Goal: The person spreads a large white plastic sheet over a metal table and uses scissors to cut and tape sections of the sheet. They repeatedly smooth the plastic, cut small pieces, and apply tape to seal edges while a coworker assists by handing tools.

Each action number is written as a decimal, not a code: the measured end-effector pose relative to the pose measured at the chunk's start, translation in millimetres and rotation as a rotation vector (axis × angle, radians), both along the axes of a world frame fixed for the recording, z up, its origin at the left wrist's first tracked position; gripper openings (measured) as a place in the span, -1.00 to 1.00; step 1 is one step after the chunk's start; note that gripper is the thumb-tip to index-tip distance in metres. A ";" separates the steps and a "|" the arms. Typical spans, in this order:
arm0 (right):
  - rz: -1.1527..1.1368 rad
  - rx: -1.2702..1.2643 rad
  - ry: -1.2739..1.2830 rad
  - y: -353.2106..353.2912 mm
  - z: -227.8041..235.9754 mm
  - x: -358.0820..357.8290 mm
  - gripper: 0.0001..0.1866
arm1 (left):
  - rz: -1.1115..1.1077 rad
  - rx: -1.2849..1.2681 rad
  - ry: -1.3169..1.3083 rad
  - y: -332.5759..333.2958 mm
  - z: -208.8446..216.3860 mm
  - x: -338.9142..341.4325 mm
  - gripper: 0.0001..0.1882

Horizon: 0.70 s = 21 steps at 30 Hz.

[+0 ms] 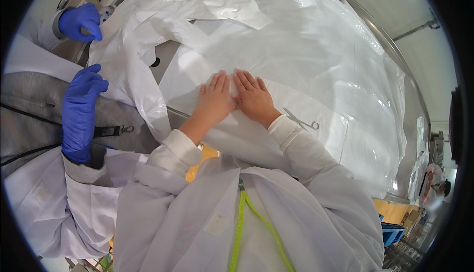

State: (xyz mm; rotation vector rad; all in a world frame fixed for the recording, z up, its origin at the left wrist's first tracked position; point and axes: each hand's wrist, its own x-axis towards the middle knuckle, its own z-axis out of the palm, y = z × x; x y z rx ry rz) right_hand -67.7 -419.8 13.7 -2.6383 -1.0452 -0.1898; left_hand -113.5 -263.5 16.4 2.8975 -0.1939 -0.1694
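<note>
A big stack of white translucent plastic sheeting (316, 59) covers the table in front of me. My left hand (216, 101) lies flat on it, palm down, with the fingers stretched away from me. Beside it, my right hand (253, 97) rests palm down in the same way, the two thumbs nearly meeting. Neither hand holds anything. Just right of my right wrist, a pair of metal scissors (301, 119) lies on the plastic.
At the left, a co-worker's blue-gloved hands (81, 23) are near crumpled plastic (133, 69). A dark strap with a metal clip (116, 131) lies by that person's sleeve. The steel table rim (412, 84) curves along the right. A blue crate (392, 232) stands at lower right.
</note>
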 end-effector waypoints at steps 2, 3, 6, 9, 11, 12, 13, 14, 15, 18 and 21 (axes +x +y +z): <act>-0.094 -0.078 0.018 -13.1 -1.7 -2.7 -0.38 | -0.005 0.034 0.118 1.0 6.3 1.1 -0.11; -0.112 -0.095 0.022 -19.2 -3.3 -2.0 -0.37 | -0.012 0.053 0.175 1.4 9.9 2.1 -0.07; -0.197 -0.148 0.081 -37.7 -2.3 1.6 -0.35 | -0.027 0.069 0.226 -6.7 22.9 6.9 -0.09; -0.197 -0.004 0.227 -7.1 7.1 -1.1 -0.36 | -0.006 0.066 0.116 7.7 -3.0 1.3 -0.10; -0.100 0.031 0.203 -11.9 -7.6 -7.9 -0.36 | 0.001 0.086 0.120 -0.8 1.9 -0.4 -0.10; -0.074 0.052 0.196 -20.4 -12.4 -11.7 -0.36 | 0.033 0.119 0.146 -4.9 9.2 -3.5 -0.11; -0.145 0.016 0.217 -32.7 -9.0 -12.5 -0.36 | 0.035 0.140 0.163 -7.6 11.8 -4.0 -0.11; -0.204 -0.015 0.239 -41.1 -1.6 -13.6 -0.35 | 0.049 0.164 0.179 -7.6 12.8 -5.4 -0.12; -0.262 -0.045 0.264 -52.6 3.3 -14.8 -0.35 | 0.057 0.174 0.175 -7.9 11.1 -6.7 -0.12; -0.472 -0.111 0.265 -116.3 9.7 -19.1 -0.37 | 0.080 0.204 0.171 -8.2 5.9 -7.6 -0.12; -0.668 -0.160 0.391 -190.3 29.5 -29.8 -0.41 | 0.094 0.222 0.217 -9.7 10.3 -6.5 -0.12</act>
